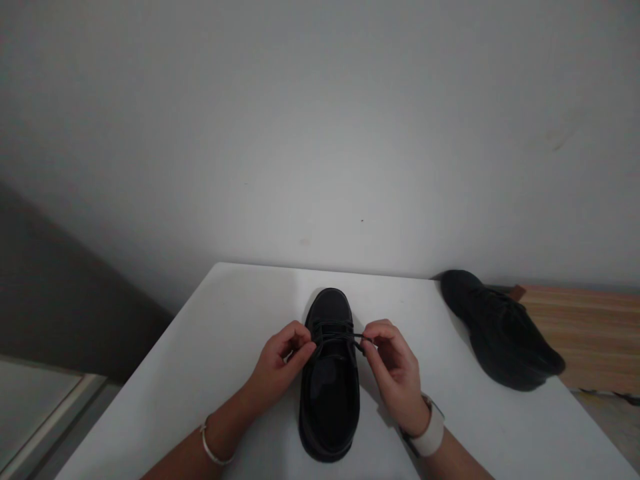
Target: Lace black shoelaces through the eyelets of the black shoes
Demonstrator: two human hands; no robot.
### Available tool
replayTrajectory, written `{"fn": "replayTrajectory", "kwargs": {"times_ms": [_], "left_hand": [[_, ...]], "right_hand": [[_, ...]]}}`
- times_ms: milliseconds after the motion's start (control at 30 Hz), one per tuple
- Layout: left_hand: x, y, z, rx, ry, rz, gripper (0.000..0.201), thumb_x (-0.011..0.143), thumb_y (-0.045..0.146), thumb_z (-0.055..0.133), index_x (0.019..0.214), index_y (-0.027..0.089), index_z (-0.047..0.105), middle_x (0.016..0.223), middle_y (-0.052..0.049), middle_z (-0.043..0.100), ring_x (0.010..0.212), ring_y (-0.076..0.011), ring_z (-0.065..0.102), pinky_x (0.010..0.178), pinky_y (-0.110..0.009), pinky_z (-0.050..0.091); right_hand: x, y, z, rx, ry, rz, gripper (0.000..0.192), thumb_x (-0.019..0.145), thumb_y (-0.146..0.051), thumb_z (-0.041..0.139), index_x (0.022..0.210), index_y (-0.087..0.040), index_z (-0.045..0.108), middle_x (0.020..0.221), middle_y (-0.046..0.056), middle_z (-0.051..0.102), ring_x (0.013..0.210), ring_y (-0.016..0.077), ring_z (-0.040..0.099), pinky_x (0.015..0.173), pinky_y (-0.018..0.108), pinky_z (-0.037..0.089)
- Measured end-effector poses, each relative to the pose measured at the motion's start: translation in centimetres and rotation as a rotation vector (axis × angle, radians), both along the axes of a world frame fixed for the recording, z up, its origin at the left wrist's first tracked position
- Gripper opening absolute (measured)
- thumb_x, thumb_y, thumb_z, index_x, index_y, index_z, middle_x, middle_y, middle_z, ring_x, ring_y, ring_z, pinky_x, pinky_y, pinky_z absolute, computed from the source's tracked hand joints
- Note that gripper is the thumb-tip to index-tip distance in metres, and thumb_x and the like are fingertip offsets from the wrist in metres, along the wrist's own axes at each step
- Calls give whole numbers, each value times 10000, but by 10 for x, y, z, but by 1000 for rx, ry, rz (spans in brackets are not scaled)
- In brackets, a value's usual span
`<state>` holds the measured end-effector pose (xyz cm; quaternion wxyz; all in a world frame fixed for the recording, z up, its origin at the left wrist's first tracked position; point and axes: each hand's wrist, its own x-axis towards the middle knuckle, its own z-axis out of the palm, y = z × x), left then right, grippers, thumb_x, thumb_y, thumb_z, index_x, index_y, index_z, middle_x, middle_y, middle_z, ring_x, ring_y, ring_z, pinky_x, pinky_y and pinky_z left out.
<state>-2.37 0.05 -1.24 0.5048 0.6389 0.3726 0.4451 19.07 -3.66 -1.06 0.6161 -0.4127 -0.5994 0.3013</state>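
A black lace-up shoe (330,393) stands on the white table (230,320), toe pointing away from me. My left hand (280,363) pinches the black lace (336,335) at the shoe's left side. My right hand (395,367) pinches the same lace at the right side. The lace runs taut across the top of the shoe between both hands. A thin bracelet is on my left wrist and a white watch band on my right.
A second black shoe (500,330) lies on its side at the table's right rear edge. A wooden surface (585,327) sits beyond it on the right. A plain white wall (320,133) rises behind the table.
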Motion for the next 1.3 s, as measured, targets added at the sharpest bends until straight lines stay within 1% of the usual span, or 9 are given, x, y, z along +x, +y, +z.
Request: {"fn": "replayTrajectory", "kwargs": {"times_ms": [167,300,467,567,767,867,1000,1167,1300], "left_hand": [[-3,3,1,62,-21,-2,266,917,366,637,749,194,522,740,15,459,714,-153,449,674,-270,368],[-7,3,0,107,-178,-29,248,938,346,622,772,197,514,844,-22,520,827,-179,502,756,-294,393],[-8,3,-6,-9,-345,-73,159,938,297,644,844,202,558,875,-37,625,870,-196,579,816,-324,441],[-7,4,-5,-28,-383,-53,142,928,300,665,851,195,611,861,-38,664,860,-193,611,814,-317,469],[-6,6,1,-82,-391,30,211,891,374,716,855,168,686,818,-59,717,787,-192,658,764,-316,512],[-6,7,-2,-107,-408,50,220,875,383,735,848,172,678,729,-23,683,739,-173,651,742,-305,510],[-7,6,-6,-109,-411,61,220,870,377,744,844,172,666,701,-2,642,707,-149,622,715,-287,493],[-7,6,-5,-124,-405,61,262,877,397,731,797,172,623,602,43,521,591,-113,528,593,-250,426],[-6,6,-5,-159,-395,58,286,875,417,722,783,176,598,549,75,434,484,-75,396,482,-214,307]], "right_hand": [[0,1,-1,-1,-45,-44,131,986,-160,527,1019,-258,608,929,26,553,856,173,542,720,286,454],[0,6,-5,-21,-48,-151,99,975,-175,543,986,-248,608,905,21,539,822,170,531,686,286,440],[2,11,-10,-85,-30,-243,47,939,-229,594,981,-226,614,901,31,581,838,191,569,739,327,472],[2,12,-12,-109,-9,-278,71,917,-259,621,979,-225,617,914,36,610,862,202,597,782,352,486],[1,10,-10,-133,88,-243,119,926,-319,637,996,-235,590,877,25,632,815,196,657,754,350,528],[0,9,-7,-114,138,-194,118,941,-314,633,1011,-241,572,837,10,640,771,185,673,737,344,542],[0,7,-4,-117,146,-153,111,957,-304,617,1029,-244,557,761,-4,646,728,173,655,699,326,536],[0,6,-5,-132,143,-209,143,934,-322,636,1029,-235,572,745,-19,553,620,138,549,563,277,461],[2,7,-9,-131,119,-261,151,919,-321,641,1027,-234,581,856,14,575,679,146,548,578,283,447]]}}
